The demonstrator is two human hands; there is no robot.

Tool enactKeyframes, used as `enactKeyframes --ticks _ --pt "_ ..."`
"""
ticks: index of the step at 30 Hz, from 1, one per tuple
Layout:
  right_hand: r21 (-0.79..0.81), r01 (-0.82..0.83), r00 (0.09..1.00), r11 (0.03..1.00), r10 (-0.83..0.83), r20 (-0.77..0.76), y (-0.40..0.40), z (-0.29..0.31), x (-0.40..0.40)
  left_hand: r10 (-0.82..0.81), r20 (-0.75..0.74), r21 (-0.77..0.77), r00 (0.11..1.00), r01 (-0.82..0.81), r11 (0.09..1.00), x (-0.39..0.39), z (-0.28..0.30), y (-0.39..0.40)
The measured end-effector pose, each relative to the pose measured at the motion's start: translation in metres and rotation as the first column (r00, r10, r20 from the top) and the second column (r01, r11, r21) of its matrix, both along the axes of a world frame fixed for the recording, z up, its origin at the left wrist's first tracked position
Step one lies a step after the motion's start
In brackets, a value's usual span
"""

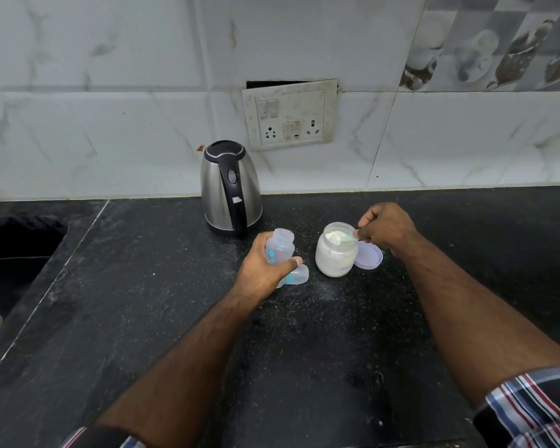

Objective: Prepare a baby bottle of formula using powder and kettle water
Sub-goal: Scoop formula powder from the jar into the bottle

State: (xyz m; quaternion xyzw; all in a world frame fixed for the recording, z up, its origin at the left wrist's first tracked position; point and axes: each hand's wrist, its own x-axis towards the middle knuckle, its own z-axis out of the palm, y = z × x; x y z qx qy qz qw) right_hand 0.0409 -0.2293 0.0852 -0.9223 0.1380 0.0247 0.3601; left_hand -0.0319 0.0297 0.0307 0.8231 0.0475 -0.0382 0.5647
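Counter, black speckled stone, runs the width of the room under a wall of white marbled tiles, with a dark sink sunk into it at the far left. A grubby switch plate with sockets sits on the wall, its top edge hanging away from a dark gap behind it. Below and left of the plate stands the kettle, steel with a black handle facing this way, lid down, set back near the wall.

In front of the kettle, a little toward me, the left hand grips the bottle, fingers and thumb curled round its body. The bottle is clear with blue-green prints, open-mouthed, tipped slightly toward the kettle. Just under that hand a clear cap lies on its side on the counter, partly hidden by the thumb.

Right of the bottle, apart from it, stands the jar, open, nearly full of white powder. The right hand hovers over its far rim, fingers closed in a pinch on the handle of a pale scoop whose bowl dips into the jar's mouth with powder heaped at it. The lid, pale lilac, lies flat, touching the jar's right side. Fine white dust speckles the counter around the jar. Plaid sleeves show at both elbows.
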Motion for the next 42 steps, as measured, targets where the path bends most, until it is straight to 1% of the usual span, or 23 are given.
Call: enactKeyframes --ticks 3,6,14,22,27,31,38,42 --pt "0.040 0.003 1.000 0.999 -0.003 -0.003 -0.0012 -0.0003 0.0009 -0.004 -0.002 0.002 1.000 0.004 1.000 0.0002 0.0006 -0.0007" --pt "0.027 -0.007 1.000 1.000 0.006 0.004 -0.0006 -0.0004 0.0012 -0.009 -0.005 0.002 1.000 0.009 1.000 0.0004 0.0002 -0.0011" --pt "0.080 -0.003 1.000 0.997 0.003 -0.006 -0.0038 -0.0015 0.0007 -0.010 0.012 0.006 1.000 0.010 1.000 0.0011 -0.0032 -0.0007" --pt "0.073 0.002 1.000 0.997 -0.003 0.010 -0.0070 -0.0021 -0.0015 -0.004 0.019 0.001 1.000 0.004 1.000 0.0021 -0.0056 -0.0003" --pt "0.068 -0.029 0.998 0.997 0.026 0.053 -0.0062 -0.0039 -0.0040 -0.008 0.024 -0.006 1.000 0.009 1.000 0.0026 -0.0067 -0.0007" --pt "0.075 -0.050 0.998 0.996 0.046 0.046 -0.0049 -0.0064 -0.0060 -0.005 0.021 -0.011 1.000 0.005 1.000 0.0028 -0.0074 -0.0006" --pt "0.142 -0.041 0.999 0.989 0.035 0.041 -0.0083 -0.0084 -0.0073 -0.001 0.028 -0.012 1.000 0.001 1.000 0.0028 -0.0083 0.0003" --pt "0.146 -0.042 0.998 0.988 0.035 0.052 -0.0089 -0.0090 -0.0072 0.001 0.032 -0.012 0.999 0.000 1.000 0.0029 -0.0089 0.0011"
